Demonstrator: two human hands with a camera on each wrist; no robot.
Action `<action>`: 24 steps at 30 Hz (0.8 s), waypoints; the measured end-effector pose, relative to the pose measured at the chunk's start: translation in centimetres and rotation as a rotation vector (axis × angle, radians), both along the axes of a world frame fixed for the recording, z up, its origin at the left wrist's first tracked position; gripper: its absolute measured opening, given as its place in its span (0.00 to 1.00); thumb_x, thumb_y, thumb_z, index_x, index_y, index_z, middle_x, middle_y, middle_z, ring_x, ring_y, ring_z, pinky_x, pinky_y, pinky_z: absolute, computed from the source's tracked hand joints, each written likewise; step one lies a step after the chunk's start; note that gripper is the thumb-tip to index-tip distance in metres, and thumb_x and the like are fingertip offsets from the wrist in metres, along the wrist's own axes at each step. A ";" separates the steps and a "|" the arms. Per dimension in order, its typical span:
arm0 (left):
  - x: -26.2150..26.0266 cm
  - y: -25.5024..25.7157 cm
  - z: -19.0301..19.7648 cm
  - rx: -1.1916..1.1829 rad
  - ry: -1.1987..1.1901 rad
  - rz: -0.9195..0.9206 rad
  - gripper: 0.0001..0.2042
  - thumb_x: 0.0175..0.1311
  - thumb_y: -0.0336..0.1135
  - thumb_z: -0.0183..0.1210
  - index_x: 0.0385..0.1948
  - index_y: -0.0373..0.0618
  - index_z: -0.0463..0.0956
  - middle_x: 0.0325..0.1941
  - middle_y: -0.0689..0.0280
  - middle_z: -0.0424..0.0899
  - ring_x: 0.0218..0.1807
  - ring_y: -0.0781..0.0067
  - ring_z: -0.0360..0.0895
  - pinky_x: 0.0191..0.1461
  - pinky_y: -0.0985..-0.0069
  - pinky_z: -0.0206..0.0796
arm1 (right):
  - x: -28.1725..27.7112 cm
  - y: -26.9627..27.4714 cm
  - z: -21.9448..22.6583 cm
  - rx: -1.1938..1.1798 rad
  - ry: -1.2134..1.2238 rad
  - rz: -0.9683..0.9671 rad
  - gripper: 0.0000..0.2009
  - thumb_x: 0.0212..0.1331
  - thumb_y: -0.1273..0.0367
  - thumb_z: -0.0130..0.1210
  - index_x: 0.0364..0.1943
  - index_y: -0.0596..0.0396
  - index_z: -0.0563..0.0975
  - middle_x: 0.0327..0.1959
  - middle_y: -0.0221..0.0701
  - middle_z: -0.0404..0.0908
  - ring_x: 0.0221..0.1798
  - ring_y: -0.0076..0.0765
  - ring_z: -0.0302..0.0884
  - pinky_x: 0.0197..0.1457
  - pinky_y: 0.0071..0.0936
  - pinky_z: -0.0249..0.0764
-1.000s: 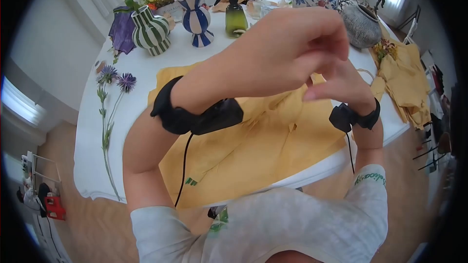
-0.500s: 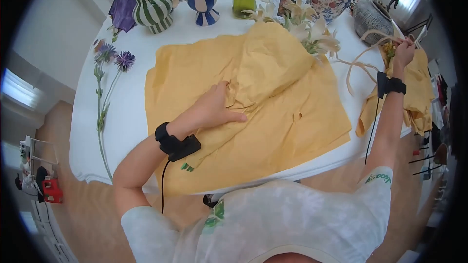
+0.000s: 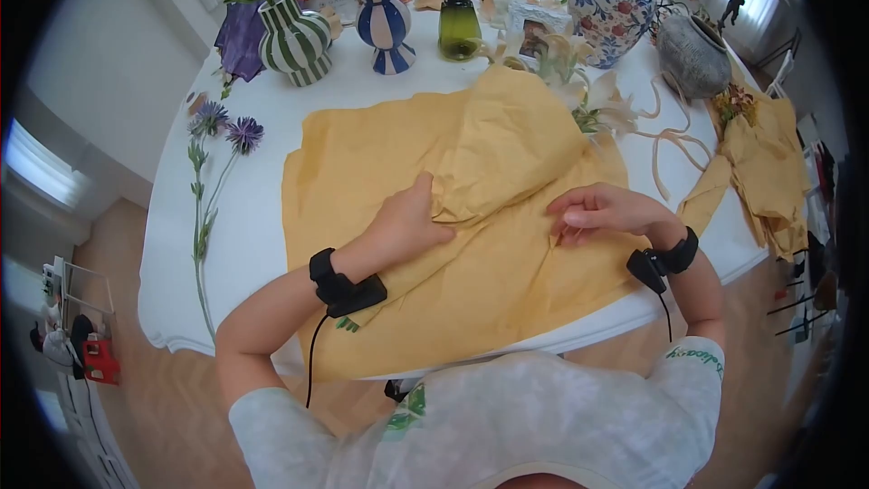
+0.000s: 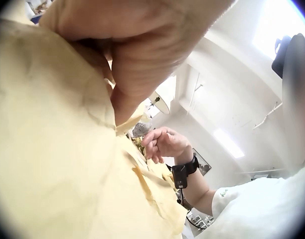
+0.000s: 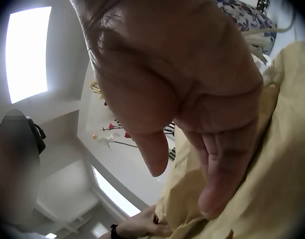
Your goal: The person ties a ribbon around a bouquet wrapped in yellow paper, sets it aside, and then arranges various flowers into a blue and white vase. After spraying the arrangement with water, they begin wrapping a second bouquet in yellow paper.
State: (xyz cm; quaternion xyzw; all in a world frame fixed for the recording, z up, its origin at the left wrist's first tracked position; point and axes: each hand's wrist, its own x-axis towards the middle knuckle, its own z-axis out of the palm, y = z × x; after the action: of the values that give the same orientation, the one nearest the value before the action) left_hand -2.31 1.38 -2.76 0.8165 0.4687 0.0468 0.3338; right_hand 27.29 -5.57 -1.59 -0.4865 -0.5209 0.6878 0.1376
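A bouquet of pale lilies (image 3: 608, 107) lies wrapped in yellow wrapping paper (image 3: 516, 140), and green stem ends (image 3: 348, 324) poke out near my left wrist. My left hand (image 3: 403, 226) grips the gathered paper at the bouquet's waist; in the left wrist view its thumb and fingers close over a fold. My right hand (image 3: 611, 213) hovers over the right part of the spread paper, fingers loosely bent. Nothing shows between its thumb and fingers (image 5: 224, 184) in the right wrist view. A pale ribbon (image 3: 679, 138) lies in loops on the table, right of the blooms.
Two purple flowers (image 3: 243, 134) on long stems lie at the left of the white table (image 3: 172, 263). Along the back stand a green-striped vase (image 3: 294, 43), a blue-striped vase (image 3: 385, 23), a green bottle (image 3: 459, 29), a floral pot (image 3: 611, 9) and a grey pot (image 3: 692, 54). More yellow-wrapped material (image 3: 765, 158) lies at right.
My right hand has let go of the ribbon at the far right and come back over the paper. Before that, my left arm crossed over the right; it then came down onto the bouquet's waist.
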 end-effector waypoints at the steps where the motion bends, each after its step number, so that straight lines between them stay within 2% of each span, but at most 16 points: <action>1: 0.0 -0.2 0.0 0.064 -0.011 -0.015 0.26 0.40 0.38 0.63 0.40 0.36 0.61 0.37 0.49 0.74 0.43 0.52 0.72 0.42 0.67 0.66 | -1.0 -0.2 -1.0 0.000 0.000 -0.004 0.23 0.58 0.58 0.50 0.51 0.62 0.65 0.44 0.36 0.74 0.43 0.28 0.74 0.47 0.22 0.71; 3: 0.3 -0.8 0.8 0.116 0.018 -0.052 0.25 0.42 0.36 0.61 0.41 0.37 0.60 0.36 0.50 0.74 0.41 0.51 0.72 0.41 0.66 0.66 | -2.8 -0.5 -2.7 -0.059 0.384 -0.202 0.25 0.59 0.59 0.49 0.55 0.59 0.60 0.54 0.38 0.66 0.53 0.31 0.67 0.56 0.26 0.65; 4: 0.4 -1.0 1.1 0.172 0.046 -0.084 0.24 0.44 0.35 0.60 0.42 0.38 0.60 0.36 0.50 0.73 0.40 0.50 0.72 0.40 0.66 0.66 | -3.6 -0.5 -3.4 -0.057 0.384 -0.201 0.25 0.59 0.59 0.49 0.55 0.59 0.60 0.54 0.38 0.66 0.53 0.31 0.67 0.56 0.26 0.65; 5: 0.3 -1.4 0.9 0.176 0.047 -0.081 0.24 0.44 0.35 0.60 0.42 0.38 0.60 0.36 0.50 0.73 0.40 0.50 0.72 0.40 0.66 0.66 | -4.3 -0.5 -4.0 -0.145 0.586 -0.312 0.25 0.59 0.60 0.49 0.57 0.57 0.59 0.57 0.37 0.63 0.56 0.33 0.63 0.59 0.28 0.62; 6: 0.2 -1.9 0.6 0.292 0.024 -0.125 0.23 0.44 0.33 0.60 0.43 0.39 0.60 0.35 0.53 0.73 0.38 0.51 0.72 0.38 0.66 0.66 | -5.0 -0.4 -4.3 -0.234 0.789 -0.416 0.26 0.59 0.60 0.49 0.58 0.55 0.57 0.59 0.36 0.59 0.60 0.35 0.59 0.62 0.31 0.58; 7: 0.1 -2.3 0.6 0.409 0.004 -0.169 0.22 0.45 0.32 0.59 0.43 0.40 0.61 0.35 0.55 0.72 0.35 0.53 0.73 0.36 0.66 0.66 | -5.6 -0.5 -4.4 -0.231 0.790 -0.404 0.26 0.59 0.60 0.49 0.58 0.55 0.57 0.59 0.36 0.59 0.60 0.35 0.59 0.62 0.31 0.58; 9: -0.1 -3.1 0.7 0.504 0.005 -0.204 0.21 0.45 0.30 0.58 0.43 0.40 0.62 0.34 0.56 0.71 0.33 0.55 0.73 0.34 0.67 0.66 | -6.7 -0.8 -4.7 -0.211 0.987 -0.506 0.25 0.58 0.62 0.50 0.58 0.52 0.57 0.60 0.34 0.59 0.62 0.38 0.57 0.64 0.35 0.56; 13: -0.5 -4.4 1.6 0.739 0.031 -0.273 0.19 0.45 0.27 0.54 0.43 0.41 0.66 0.31 0.61 0.69 0.28 0.62 0.73 0.28 0.71 0.65 | -7.5 -1.3 -4.6 -0.174 1.118 -0.438 0.28 0.55 0.62 0.54 0.58 0.51 0.58 0.60 0.35 0.59 0.63 0.41 0.55 0.66 0.39 0.52; 14: -0.7 -4.7 2.0 0.744 0.039 -0.268 0.19 0.45 0.27 0.54 0.43 0.41 0.66 0.31 0.61 0.69 0.28 0.62 0.73 0.28 0.71 0.65 | -7.9 -1.4 -4.0 -0.130 1.141 -0.451 0.28 0.53 0.65 0.55 0.58 0.53 0.58 0.60 0.36 0.59 0.64 0.42 0.53 0.66 0.41 0.49; 17: -1.0 -5.5 3.0 0.865 0.090 -0.328 0.19 0.44 0.27 0.52 0.44 0.42 0.67 0.36 0.59 0.71 0.28 0.64 0.72 0.28 0.72 0.65 | -6.9 -0.9 -3.8 -0.128 1.144 -0.433 0.28 0.51 0.69 0.54 0.57 0.56 0.58 0.59 0.37 0.60 0.64 0.42 0.53 0.67 0.43 0.49; 19: -1.3 -5.6 3.6 1.030 0.053 -0.287 0.18 0.49 0.29 0.53 0.46 0.43 0.67 0.42 0.56 0.71 0.29 0.62 0.73 0.31 0.73 0.66 | -7.1 -0.3 -3.2 -0.137 1.161 -0.523 0.27 0.51 0.69 0.53 0.57 0.57 0.58 0.59 0.38 0.60 0.63 0.42 0.53 0.67 0.44 0.48; 20: -1.3 -5.5 4.1 1.033 0.043 -0.300 0.18 0.49 0.29 0.53 0.46 0.43 0.67 0.42 0.56 0.71 0.29 0.62 0.73 0.31 0.73 0.66 | -7.1 0.1 -2.8 -0.147 1.178 -0.595 0.27 0.51 0.69 0.52 0.56 0.58 0.59 0.59 0.39 0.60 0.63 0.43 0.54 0.67 0.44 0.48; 21: -1.3 -5.4 4.7 0.937 -0.079 -0.276 0.17 0.51 0.33 0.54 0.45 0.43 0.67 0.42 0.56 0.72 0.30 0.62 0.73 0.33 0.72 0.66 | -6.9 0.4 -2.6 -0.137 1.178 -0.605 0.27 0.51 0.69 0.52 0.56 0.58 0.59 0.59 0.39 0.60 0.63 0.43 0.54 0.67 0.44 0.48; 22: -1.5 -5.1 5.1 0.837 -0.196 -0.250 0.17 0.53 0.38 0.55 0.43 0.44 0.67 0.42 0.55 0.73 0.31 0.62 0.74 0.35 0.71 0.66 | -6.8 0.6 -2.4 -0.200 1.217 -0.618 0.26 0.53 0.67 0.52 0.56 0.58 0.59 0.59 0.39 0.60 0.62 0.42 0.56 0.66 0.43 0.50; 23: -1.7 -4.7 5.0 0.837 -0.200 -0.255 0.17 0.53 0.38 0.55 0.43 0.44 0.67 0.42 0.55 0.73 0.31 0.62 0.74 0.35 0.71 0.66 | -6.6 0.8 -2.4 -0.266 1.256 -0.627 0.25 0.54 0.65 0.51 0.55 0.58 0.60 0.58 0.38 0.61 0.61 0.42 0.57 0.65 0.42 0.52; 24: -2.0 -4.3 4.9 0.677 -0.329 -0.206 0.16 0.54 0.39 0.55 0.42 0.43 0.68 0.40 0.56 0.74 0.33 0.60 0.74 0.37 0.71 0.66 | -6.4 1.0 -2.7 -0.263 1.255 -0.628 0.25 0.54 0.65 0.51 0.55 0.58 0.60 0.58 0.38 0.61 0.61 0.42 0.57 0.65 0.42 0.52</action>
State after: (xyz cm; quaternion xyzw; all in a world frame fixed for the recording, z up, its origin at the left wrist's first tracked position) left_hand -4.28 -2.89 2.14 0.9049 0.2824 0.2953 0.1194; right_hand 20.87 -4.56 -4.24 -0.1383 -0.0913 0.8231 0.5432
